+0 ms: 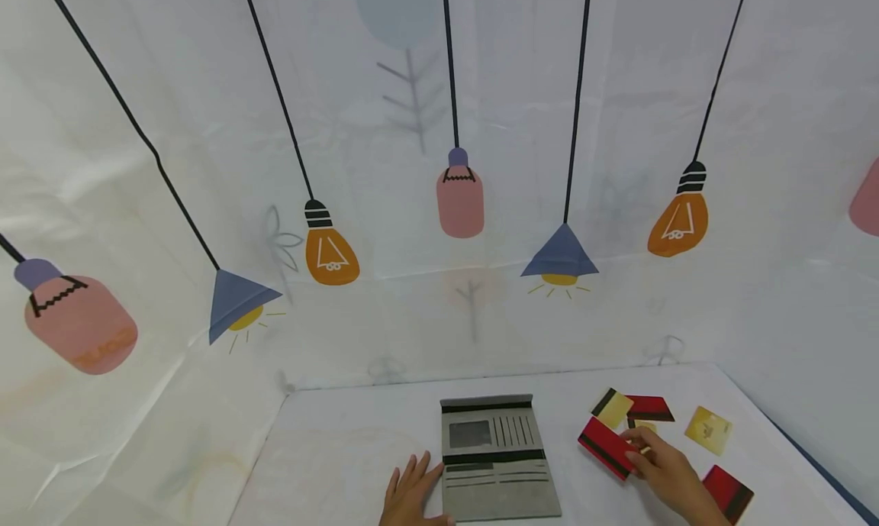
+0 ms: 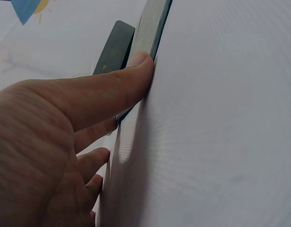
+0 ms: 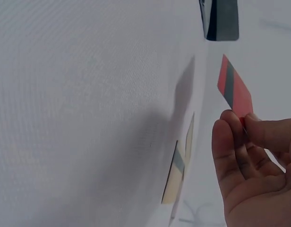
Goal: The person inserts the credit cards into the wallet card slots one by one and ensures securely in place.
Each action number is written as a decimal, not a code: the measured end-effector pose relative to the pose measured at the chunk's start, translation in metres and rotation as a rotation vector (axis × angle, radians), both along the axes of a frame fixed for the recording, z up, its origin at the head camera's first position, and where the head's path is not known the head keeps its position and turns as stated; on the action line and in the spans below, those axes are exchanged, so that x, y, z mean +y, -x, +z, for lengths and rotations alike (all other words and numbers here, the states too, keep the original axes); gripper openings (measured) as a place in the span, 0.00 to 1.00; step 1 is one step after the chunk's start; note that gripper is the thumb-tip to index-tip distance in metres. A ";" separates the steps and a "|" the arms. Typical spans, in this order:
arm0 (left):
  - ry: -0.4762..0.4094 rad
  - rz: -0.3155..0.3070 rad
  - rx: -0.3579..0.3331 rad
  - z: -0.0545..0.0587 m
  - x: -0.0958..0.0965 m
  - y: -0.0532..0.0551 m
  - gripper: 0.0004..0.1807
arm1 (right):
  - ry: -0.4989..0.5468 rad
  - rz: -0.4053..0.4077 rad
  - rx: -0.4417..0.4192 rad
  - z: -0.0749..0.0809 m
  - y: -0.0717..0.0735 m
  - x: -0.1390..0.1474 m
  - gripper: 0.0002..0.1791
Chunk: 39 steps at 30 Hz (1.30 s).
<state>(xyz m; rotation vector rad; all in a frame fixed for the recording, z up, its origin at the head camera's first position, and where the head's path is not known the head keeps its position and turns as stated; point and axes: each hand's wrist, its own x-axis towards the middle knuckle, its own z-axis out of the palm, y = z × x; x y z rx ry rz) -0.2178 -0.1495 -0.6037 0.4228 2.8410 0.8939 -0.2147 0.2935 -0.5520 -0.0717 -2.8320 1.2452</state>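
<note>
A grey wallet (image 1: 501,492) lies unfolded flat on the white table, with card slots and a dark window in its upper half. My left hand (image 1: 412,495) rests at the wallet's left edge with fingers spread, and in the left wrist view the thumb (image 2: 136,71) touches the wallet's edge (image 2: 152,23). To the right, my right hand (image 1: 662,469) pinches a red card (image 1: 607,448) with a black stripe between thumb and fingers. The right wrist view shows this card (image 3: 235,87) raised off the table, its shadow beneath.
Past the right hand lie a yellow card with a black stripe (image 1: 613,408), another red card (image 1: 650,408) and a partly covered yellow one. A gold card (image 1: 709,430) and a red striped card (image 1: 728,493) lie farther right. White sheeting with printed lamps surrounds the table (image 1: 343,434).
</note>
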 end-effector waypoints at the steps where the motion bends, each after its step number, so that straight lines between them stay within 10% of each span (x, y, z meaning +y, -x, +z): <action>1: -0.002 -0.001 -0.002 0.000 0.000 0.000 0.49 | 0.007 0.002 0.008 0.000 0.000 -0.002 0.15; 20: -0.018 -0.027 -0.032 0.011 0.001 0.003 0.49 | 0.042 0.054 -0.025 0.007 0.005 -0.018 0.14; 28: -0.026 -0.180 -0.061 0.014 -0.007 0.024 0.55 | 0.108 0.074 -0.039 0.004 0.007 -0.023 0.13; 39: -0.055 -0.199 0.000 0.019 -0.005 0.052 0.43 | 0.119 0.122 -0.017 -0.003 0.006 -0.029 0.13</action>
